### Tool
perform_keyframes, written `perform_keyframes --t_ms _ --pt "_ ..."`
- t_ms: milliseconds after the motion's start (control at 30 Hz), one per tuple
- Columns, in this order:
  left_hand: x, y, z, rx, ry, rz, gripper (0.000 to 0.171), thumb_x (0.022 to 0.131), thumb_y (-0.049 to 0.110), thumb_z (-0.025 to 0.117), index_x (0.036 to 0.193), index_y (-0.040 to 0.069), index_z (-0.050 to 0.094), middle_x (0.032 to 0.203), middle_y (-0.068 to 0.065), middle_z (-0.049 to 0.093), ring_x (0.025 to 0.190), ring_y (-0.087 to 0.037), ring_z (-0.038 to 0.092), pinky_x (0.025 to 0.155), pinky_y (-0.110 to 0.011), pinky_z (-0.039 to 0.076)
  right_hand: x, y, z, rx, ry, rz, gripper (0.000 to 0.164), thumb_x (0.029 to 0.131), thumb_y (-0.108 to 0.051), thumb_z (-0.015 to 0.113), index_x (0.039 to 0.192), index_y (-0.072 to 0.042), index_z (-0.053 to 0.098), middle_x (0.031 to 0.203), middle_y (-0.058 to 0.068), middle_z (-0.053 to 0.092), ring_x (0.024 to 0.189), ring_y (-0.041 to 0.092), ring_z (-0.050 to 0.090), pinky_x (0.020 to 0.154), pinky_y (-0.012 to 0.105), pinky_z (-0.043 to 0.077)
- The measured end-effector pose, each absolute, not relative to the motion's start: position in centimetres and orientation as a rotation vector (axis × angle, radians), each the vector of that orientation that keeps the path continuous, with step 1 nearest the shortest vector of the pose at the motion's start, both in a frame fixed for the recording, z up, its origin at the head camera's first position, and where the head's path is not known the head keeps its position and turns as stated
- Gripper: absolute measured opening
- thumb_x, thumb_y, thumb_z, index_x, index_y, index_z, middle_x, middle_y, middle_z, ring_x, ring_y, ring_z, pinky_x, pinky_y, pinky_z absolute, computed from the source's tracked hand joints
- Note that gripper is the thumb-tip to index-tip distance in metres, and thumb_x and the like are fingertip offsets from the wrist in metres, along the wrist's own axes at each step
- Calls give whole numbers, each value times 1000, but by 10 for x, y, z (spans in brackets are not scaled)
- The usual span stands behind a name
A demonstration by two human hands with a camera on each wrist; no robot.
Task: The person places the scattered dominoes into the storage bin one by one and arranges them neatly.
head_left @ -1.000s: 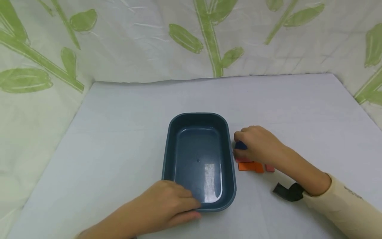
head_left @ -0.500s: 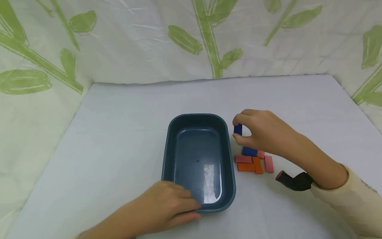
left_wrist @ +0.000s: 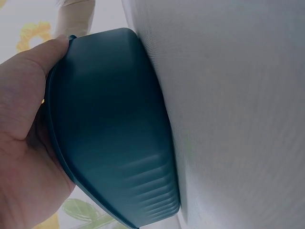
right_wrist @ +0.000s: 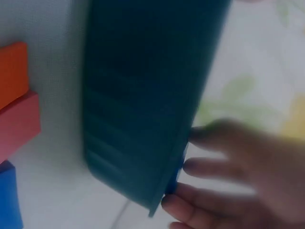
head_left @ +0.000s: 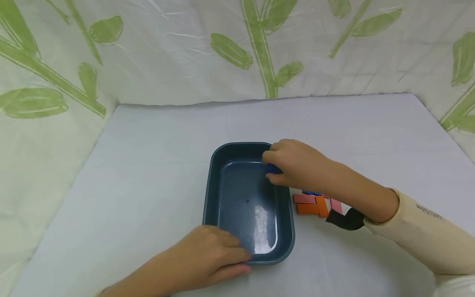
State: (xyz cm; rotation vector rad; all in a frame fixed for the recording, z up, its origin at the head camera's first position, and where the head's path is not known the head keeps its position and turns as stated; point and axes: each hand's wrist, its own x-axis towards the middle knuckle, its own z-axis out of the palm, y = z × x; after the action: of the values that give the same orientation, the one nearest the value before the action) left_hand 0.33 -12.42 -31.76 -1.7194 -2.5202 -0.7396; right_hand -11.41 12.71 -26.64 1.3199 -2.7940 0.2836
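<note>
Your blue block (head_left: pixel 273 168), mostly hidden
Your right hand (head_left: pixel 291 163) covers it; your fingers (right_wrist: pixel 212 168) blur in the right wrist view

No text can be read; the dark marking (head_left: pixel 429 211) on the right sleeve (head_left: pixel 426 237) is too small.

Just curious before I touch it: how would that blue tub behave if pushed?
The tub likely feels stiff: its walls stand unbent. Its broad, flat-sitting base suggests sliding rather than tipping. The shiny inside may be slippery.
</note>
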Motion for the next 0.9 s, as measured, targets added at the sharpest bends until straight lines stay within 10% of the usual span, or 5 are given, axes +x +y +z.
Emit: perform_keyframes --t_ms 400,900 --pt "3 -126 -319 -1722 -2487 -708 18 101 33 61 99 22 75 83 14 68 70 4 57 70 -6 43 -130 91 -271 1447 -2917 117 16 85 -16 75 79 -7 64 59 -2 38 57 15 42 53 26 32" --pt "3 -124 -319 -1729 -2486 -740 15 100 31 63 99 22 75 78 14 66 67 6 54 69 -4 41 -146 67 -293 1508 -2914 -17 18 87 -12 73 76 -10 59 58 -4 43 55 12 42 54 26 38"
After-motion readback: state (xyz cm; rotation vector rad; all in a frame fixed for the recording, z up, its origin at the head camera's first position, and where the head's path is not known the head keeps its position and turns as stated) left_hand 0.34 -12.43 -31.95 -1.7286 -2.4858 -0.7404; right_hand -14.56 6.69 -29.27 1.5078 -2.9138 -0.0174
